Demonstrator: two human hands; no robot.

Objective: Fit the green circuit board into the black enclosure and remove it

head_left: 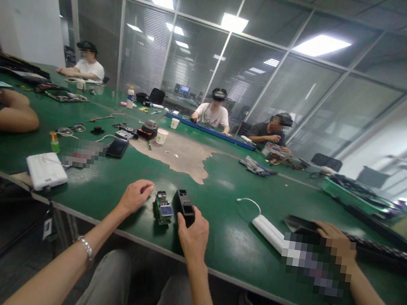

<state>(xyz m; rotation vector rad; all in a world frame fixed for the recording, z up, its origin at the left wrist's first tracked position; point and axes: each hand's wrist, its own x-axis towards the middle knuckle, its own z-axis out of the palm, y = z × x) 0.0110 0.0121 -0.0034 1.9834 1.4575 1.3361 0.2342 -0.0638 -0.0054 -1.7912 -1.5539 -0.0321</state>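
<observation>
My right hand (pixel 194 230) grips a black rectangular housing (pixel 184 206) with square openings, tilted over the green table. Just left of it stands a green circuit board module (pixel 163 208) with a small bluish screen, not touched by either hand. My left hand (pixel 137 196) is at the module's left, its fingers curled together near the table surface; whether something small is between them I cannot make out. A silver bracelet is around my left wrist.
A white box (pixel 46 171), a black phone (pixel 117 148) and a paper cup (pixel 161 136) are on the green table (pixel 227 197). At right lies a white power strip (pixel 270 233), with another person's hand (pixel 335 241) beyond it. Other people sit around the table.
</observation>
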